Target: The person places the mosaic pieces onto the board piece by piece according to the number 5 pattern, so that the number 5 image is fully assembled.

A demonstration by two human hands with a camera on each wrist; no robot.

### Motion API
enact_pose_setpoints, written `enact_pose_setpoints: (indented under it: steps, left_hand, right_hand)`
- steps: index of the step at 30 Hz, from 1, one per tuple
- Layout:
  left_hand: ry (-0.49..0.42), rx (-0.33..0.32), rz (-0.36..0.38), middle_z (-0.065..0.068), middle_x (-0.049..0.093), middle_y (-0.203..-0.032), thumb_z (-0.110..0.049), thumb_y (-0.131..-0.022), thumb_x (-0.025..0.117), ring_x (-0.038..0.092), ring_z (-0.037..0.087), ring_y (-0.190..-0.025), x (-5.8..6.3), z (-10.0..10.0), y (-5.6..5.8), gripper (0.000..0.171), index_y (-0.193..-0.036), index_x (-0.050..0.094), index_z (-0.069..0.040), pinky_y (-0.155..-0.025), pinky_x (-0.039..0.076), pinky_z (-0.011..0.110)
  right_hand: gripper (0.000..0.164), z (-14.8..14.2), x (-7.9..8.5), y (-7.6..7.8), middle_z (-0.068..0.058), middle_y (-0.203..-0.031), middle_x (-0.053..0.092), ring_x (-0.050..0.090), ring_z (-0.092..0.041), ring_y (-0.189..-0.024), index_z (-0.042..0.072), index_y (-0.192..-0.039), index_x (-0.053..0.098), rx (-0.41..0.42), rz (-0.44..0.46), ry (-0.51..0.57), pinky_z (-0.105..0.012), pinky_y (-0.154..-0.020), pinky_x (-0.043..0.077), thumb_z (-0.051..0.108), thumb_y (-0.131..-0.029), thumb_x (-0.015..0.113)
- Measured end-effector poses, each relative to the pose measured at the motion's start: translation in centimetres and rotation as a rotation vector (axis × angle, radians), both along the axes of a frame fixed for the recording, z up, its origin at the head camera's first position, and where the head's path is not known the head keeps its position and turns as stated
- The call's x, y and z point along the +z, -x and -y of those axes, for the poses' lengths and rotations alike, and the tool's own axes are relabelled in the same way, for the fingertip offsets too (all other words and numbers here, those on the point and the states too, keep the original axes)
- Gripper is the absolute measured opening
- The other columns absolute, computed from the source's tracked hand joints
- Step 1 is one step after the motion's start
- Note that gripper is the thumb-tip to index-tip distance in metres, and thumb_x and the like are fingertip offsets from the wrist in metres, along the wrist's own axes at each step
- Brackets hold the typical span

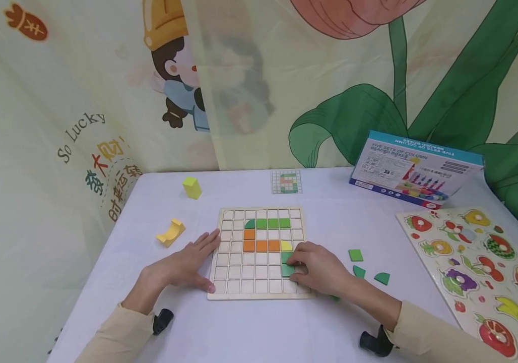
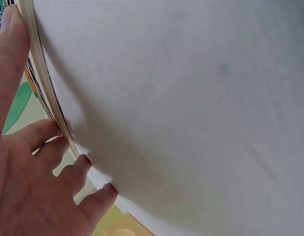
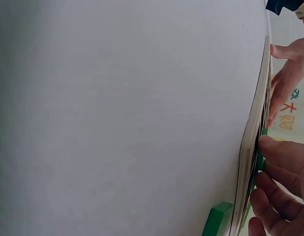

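Note:
A square wooden grid board (image 1: 232, 296) lies on the white table. In its cells sit a green quarter-round tile (image 1: 250, 224), several light green squares (image 1: 273, 223), several orange squares (image 1: 261, 245) and a yellow tile (image 1: 286, 245). Below the yellow one are two darker green tiles. My left hand (image 1: 186, 264) rests with spread fingers along the board's left edge, thumb near the lower corner. At the right side, my right hand (image 1: 318, 268) pinches the lower green tile (image 1: 287, 270) between thumb and fingers at the board's surface. Its fingers partly cover the upper green tile (image 1: 286, 258).
Loose to the right lie a green square (image 1: 355, 255) and quarter-round pieces (image 1: 382, 278). A pattern card (image 1: 286, 181) is behind the board. Leftward stand a yellow-green block (image 1: 192, 187) and a yellow arch (image 1: 170, 232). A box (image 1: 415, 169) and fruit puzzle board (image 1: 486, 272) occupy the right.

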State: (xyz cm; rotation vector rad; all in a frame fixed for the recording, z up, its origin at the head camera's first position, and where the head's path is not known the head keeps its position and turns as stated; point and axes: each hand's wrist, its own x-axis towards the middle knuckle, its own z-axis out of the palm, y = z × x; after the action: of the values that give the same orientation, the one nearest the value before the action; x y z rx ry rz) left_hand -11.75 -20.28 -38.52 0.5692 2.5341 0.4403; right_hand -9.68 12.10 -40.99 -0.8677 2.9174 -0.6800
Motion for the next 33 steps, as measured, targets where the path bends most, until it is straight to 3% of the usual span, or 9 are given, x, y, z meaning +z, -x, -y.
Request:
enact_pose_setpoints:
  steps: [13,22,33]
  left_hand:
    - [0.007,-0.007,0.0,0.013,0.002,-0.165,-0.039,-0.07,0.084,0.005,0.037,-0.151,0.2,-0.1,0.0,0.116,-0.154,0.014,-0.001,-0.12,0.015,0.059]
    - [0.007,-0.002,0.003,0.012,0.002,-0.165,-0.038,-0.07,0.084,0.005,0.037,-0.151,0.2,-0.1,0.0,0.116,-0.155,0.014,-0.001,-0.12,0.014,0.059]
    - [0.01,0.003,0.009,0.012,0.001,-0.165,-0.039,-0.069,0.084,0.004,0.037,-0.151,0.2,-0.1,0.0,0.117,-0.155,0.013,-0.002,-0.12,0.014,0.059]
  right_hand:
    - [0.027,-0.4,-0.1,0.0,0.007,-0.092,0.064,0.052,-0.005,-0.082,0.014,-0.1,0.076,0.006,-0.006,-0.01,-0.019,-0.07,0.05,0.02,-0.074,0.083]
    - [0.024,-2.4,1.0,0.4,0.01,-0.092,0.064,0.053,-0.004,-0.081,0.014,-0.098,0.075,0.032,0.05,0.019,-0.02,-0.072,0.052,0.019,-0.076,0.082]
    - [0.024,-8.3,1.9,1.1,0.01,-0.097,0.066,0.056,-0.008,-0.086,0.019,-0.103,0.074,-0.108,0.218,-0.016,-0.021,-0.074,0.053,0.022,-0.08,0.079]
